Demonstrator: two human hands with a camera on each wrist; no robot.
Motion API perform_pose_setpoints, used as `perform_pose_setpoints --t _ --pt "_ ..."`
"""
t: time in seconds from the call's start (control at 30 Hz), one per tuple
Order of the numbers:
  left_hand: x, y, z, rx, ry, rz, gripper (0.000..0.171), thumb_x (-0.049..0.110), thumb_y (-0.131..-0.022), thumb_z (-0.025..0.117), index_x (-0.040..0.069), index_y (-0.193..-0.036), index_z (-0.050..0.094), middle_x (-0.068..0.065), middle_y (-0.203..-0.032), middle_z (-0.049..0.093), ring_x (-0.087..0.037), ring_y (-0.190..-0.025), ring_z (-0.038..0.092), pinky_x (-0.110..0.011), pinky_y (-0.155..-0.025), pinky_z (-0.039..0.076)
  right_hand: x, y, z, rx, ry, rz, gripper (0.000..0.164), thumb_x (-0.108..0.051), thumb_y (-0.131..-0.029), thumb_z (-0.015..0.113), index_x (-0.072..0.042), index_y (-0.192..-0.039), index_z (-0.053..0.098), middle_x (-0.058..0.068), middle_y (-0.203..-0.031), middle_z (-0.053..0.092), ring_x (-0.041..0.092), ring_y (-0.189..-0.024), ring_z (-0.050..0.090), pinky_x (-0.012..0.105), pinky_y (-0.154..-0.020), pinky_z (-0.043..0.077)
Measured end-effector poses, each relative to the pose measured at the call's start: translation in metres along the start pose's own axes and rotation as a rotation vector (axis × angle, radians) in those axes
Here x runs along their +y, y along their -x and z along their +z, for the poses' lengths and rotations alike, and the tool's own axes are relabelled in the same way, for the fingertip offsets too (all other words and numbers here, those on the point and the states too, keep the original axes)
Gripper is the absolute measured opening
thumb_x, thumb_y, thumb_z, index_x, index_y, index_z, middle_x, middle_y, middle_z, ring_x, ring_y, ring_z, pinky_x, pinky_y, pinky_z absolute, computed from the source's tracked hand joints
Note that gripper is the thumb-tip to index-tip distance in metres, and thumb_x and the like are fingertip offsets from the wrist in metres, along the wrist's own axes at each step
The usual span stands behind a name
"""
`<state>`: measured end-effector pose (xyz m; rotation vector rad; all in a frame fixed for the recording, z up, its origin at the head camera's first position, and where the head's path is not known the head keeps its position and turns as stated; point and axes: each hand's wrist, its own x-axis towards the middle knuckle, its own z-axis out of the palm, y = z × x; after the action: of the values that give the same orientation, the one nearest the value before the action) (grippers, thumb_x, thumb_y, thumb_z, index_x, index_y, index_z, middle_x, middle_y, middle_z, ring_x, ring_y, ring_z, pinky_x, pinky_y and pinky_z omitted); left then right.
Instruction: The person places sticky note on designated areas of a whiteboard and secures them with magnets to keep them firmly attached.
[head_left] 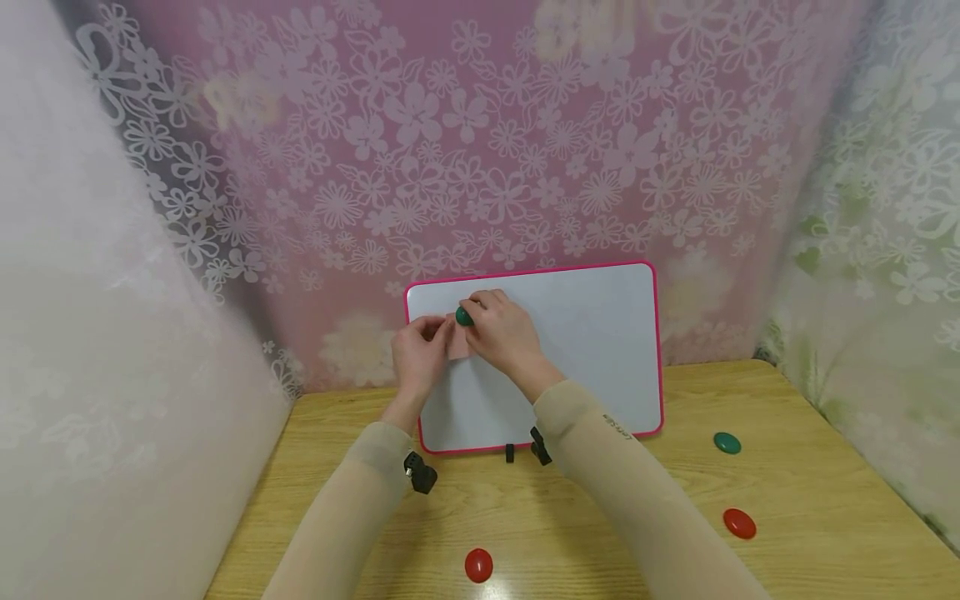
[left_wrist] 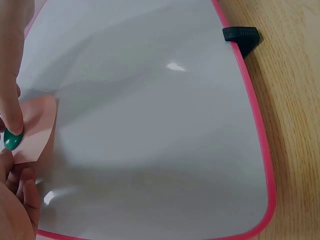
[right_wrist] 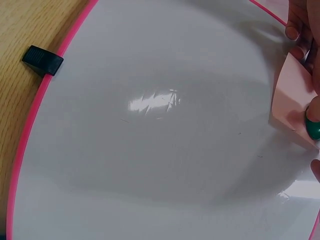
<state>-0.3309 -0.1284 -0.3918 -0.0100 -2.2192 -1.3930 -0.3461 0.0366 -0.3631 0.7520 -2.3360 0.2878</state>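
Observation:
A whiteboard (head_left: 592,350) with a pink rim leans against the wall at the back of the table. Near its upper left corner lies a pink square of paper (head_left: 458,347), its edge lifted off the board in the right wrist view (right_wrist: 292,95). My left hand (head_left: 418,357) pinches the paper's left edge. With thumb and fingers, my right hand (head_left: 506,335) holds a round green magnet (head_left: 464,317) against the paper's upper part. In the left wrist view, a right-hand digit presses on the green magnet (left_wrist: 13,139), and left fingertips touch the paper right beside it.
A second green magnet (head_left: 727,442) and a red magnet (head_left: 739,523) lie on the table (head_left: 810,475) at the right. Another red magnet (head_left: 478,565) lies near the front. A black clip-like foot (head_left: 510,452) sits at the board's bottom edge.

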Motion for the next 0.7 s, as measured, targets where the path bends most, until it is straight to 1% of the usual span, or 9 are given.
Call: perform_pose_setpoints --t 0.2,0.37,0.5,0.7 --pt "-0.001 0.001 0.0 0.001 0.0 -0.008 0.026 0.034 -0.101 0.078 0.01 -0.106 0.082 -0.003 -0.092 0.076 -0.021 -0.079 0.066 -0.028 -0.065 0.056 0.001 0.001 -0.001 0.018 0.0 0.011 0.034 -0.019 -0.096 0.078 -0.006 -0.127 0.077 0.01 -0.126 0.072 0.029 -0.119 0.065 0.038 -0.1 0.057" --pt "-0.002 0.001 -0.003 0.007 0.002 -0.015 0.026 0.036 -0.101 0.078 0.011 -0.106 0.081 -0.002 -0.094 0.076 -0.02 -0.082 0.067 -0.029 -0.068 0.057 0.001 0.004 -0.002 0.041 -0.039 0.033 0.034 -0.018 -0.095 0.08 -0.006 -0.126 0.077 0.011 -0.126 0.071 0.029 -0.118 0.065 0.038 -0.1 0.057" --pt "-0.002 0.002 -0.005 0.012 0.02 -0.011 0.025 0.035 -0.1 0.079 0.01 -0.106 0.081 -0.002 -0.093 0.076 -0.02 -0.083 0.067 -0.031 -0.07 0.058 0.002 0.007 -0.004 0.061 -0.067 0.053 0.034 -0.018 -0.093 0.082 -0.006 -0.124 0.078 0.01 -0.123 0.072 0.029 -0.116 0.065 0.038 -0.098 0.059" --pt "-0.003 0.003 -0.008 0.02 0.017 0.005 0.024 0.033 -0.1 0.079 0.009 -0.104 0.08 -0.003 -0.093 0.076 -0.021 -0.083 0.067 -0.031 -0.07 0.057 0.006 0.013 -0.005 0.054 -0.093 0.078 0.038 -0.021 -0.092 0.085 -0.007 -0.126 0.077 0.009 -0.124 0.071 0.028 -0.118 0.065 0.038 -0.098 0.058"
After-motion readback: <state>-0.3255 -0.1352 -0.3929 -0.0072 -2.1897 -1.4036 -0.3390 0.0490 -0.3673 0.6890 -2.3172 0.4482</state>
